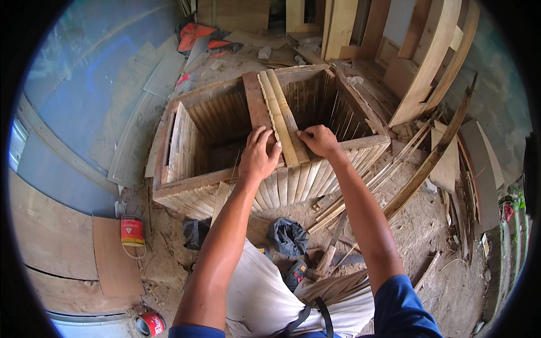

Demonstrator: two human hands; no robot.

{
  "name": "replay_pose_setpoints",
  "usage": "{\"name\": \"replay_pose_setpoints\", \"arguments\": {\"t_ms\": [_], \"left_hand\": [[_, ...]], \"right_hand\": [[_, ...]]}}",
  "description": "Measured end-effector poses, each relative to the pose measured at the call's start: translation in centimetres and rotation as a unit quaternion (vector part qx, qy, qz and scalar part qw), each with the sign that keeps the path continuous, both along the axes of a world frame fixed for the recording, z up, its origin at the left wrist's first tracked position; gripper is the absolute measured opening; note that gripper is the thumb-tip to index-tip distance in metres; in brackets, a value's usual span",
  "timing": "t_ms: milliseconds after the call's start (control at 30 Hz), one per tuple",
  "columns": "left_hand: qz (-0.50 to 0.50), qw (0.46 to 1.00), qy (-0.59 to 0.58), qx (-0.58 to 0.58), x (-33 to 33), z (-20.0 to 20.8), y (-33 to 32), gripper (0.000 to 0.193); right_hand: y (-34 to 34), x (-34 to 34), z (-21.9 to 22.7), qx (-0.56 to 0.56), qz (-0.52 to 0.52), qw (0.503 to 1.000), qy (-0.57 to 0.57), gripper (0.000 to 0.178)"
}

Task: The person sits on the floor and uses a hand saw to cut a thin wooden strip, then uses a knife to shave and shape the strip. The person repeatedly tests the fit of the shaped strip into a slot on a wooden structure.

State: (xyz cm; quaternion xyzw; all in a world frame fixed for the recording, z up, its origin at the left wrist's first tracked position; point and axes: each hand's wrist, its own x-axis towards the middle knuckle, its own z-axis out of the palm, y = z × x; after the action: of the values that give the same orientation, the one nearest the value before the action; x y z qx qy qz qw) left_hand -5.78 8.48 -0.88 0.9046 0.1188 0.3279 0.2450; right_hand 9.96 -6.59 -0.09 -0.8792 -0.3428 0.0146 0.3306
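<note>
An open wooden box (186, 183) with slatted walls stands on the dirt floor in front of me. Two pale wooden strips (279, 107) lie across its top next to a darker plank (255, 98) that spans the box from front to back. My left hand (258, 155) rests on the near end of the plank and strips, fingers spread over them. My right hand (319, 141) presses on the near end of the strips from the right, fingertips touching the wood. Neither hand is closed around anything.
A red tin can (132, 231) stands at the left, another red can (150, 324) lies near the lower edge. Dark plastic bags (288, 235) and a hammer (324, 262) lie by my knees. Planks and curved boards (434, 62) lean at the back right; loose slats (417, 169) are scattered right.
</note>
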Motion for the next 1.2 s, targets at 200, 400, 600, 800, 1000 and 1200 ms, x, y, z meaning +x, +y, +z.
{"name": "replay_pose_setpoints", "arguments": {"t_ms": [200,400,600,800,1000,1200], "left_hand": [[0.002,1.0,0.01,-0.006,0.0,0.0,0.0,0.045],[0.003,1.0,0.01,-0.003,0.0,-0.2,0.1,0.045],[0.009,1.0,0.002,-0.008,0.2,-0.4,0.3,0.045],[0.021,1.0,0.012,-0.001,0.3,-0.9,0.5,0.043],[-0.065,0.969,-0.126,-0.204,1.3,3.6,-3.0,0.047],[-0.274,0.759,-0.089,-0.584,-0.6,6.3,-11.5,0.049]], "right_hand": [[-0.2,0.0,-0.4,0.058,0.0,0.998,-0.016,0.04],[-0.3,0.2,-0.7,0.098,0.014,0.994,-0.034,0.04],[-2.4,-1.5,0.4,0.131,0.021,0.991,0.03,0.036],[-7.9,-7.8,0.8,0.175,-0.021,0.984,0.038,0.028],[-14.6,-15.0,-2.8,0.261,0.056,0.958,-0.104,0.006],[-19.2,-21.4,-10.2,0.289,0.005,0.956,-0.048,0.011]]}}
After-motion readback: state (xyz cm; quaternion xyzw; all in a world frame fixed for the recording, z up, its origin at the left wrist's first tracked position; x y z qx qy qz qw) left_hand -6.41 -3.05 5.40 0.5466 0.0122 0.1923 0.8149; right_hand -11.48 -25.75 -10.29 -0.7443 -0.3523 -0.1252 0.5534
